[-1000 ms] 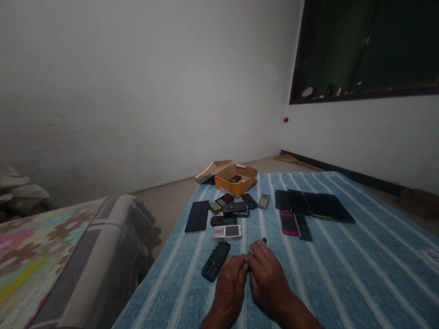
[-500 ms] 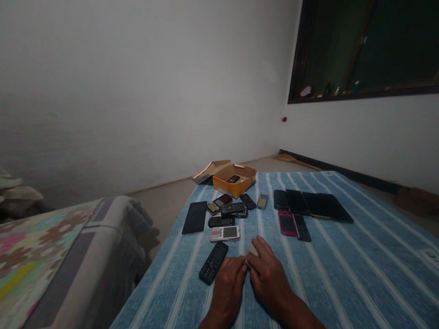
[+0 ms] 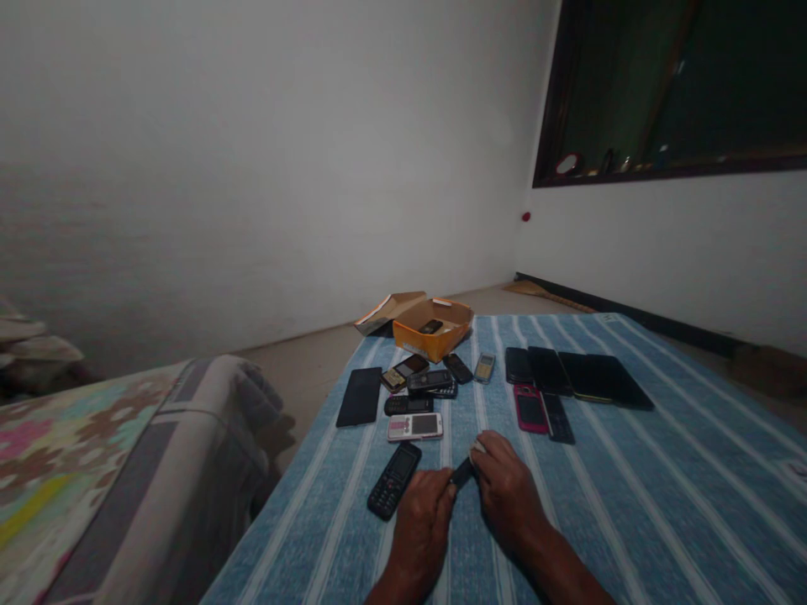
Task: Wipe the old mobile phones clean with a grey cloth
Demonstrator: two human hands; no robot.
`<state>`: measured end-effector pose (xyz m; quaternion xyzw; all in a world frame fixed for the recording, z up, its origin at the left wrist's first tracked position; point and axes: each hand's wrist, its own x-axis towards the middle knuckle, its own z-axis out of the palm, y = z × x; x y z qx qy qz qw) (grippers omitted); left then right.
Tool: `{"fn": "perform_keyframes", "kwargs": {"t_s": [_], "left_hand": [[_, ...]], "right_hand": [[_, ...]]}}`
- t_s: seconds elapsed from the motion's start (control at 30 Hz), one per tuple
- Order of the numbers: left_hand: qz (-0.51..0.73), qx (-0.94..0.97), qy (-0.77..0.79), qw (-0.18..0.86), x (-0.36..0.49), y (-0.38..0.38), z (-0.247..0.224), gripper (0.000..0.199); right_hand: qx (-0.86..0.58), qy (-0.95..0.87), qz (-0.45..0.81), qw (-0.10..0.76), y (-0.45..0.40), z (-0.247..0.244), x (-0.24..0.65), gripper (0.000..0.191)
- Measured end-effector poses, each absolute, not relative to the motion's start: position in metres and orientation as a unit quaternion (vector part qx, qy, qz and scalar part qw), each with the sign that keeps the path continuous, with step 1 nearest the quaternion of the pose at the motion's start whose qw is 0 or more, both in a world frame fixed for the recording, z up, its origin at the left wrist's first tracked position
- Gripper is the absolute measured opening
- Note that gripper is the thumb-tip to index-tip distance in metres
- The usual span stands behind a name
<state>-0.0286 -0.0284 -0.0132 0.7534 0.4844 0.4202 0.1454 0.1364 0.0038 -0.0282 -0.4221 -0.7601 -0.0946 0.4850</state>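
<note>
I have a small dark item (image 3: 463, 474) in view between the two hands, just above the striped cloth (image 3: 315, 521); too much is covered for me to tell whether it is a phone. The left hand (image 3: 424, 514) has its fingers closed on the near end. The right hand (image 3: 508, 489) is curled at the far end, with a pale rag (image 3: 478, 449) bunched in its fingers; I can't tell how firmly it grips.

Just beside the left hand I see a black keypad phone (image 3: 395, 481), lying at a slant. Beyond it lies a silver-and-pink phone (image 3: 414, 427), then a cluster of darker phones, with a black tablet (image 3: 359, 397) to their left. Off to the right, a pink phone (image 3: 530, 409) lies against a slim dark phone (image 3: 558, 418). At the far edge stands an open orange box (image 3: 424, 345), with a dark phone inside.
</note>
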Motion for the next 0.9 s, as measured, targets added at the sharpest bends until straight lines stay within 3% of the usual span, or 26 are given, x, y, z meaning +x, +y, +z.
{"fn": "perform_keyframes", "kwargs": {"t_s": [0.33, 0.9], "left_hand": [[0.412, 0.754, 0.486, 0.164, -0.028, -0.028, -0.015, 0.032], [0.429, 0.754, 0.483, 0.122, -0.028, -0.028, -0.016, 0.026]], "right_hand": [[-0.360, -0.785, -0.092, 0.495, -0.017, -0.020, 0.108, 0.027], [-0.425, -0.764, -0.062, 0.481, 0.006, -0.019, 0.140, 0.027]]}}
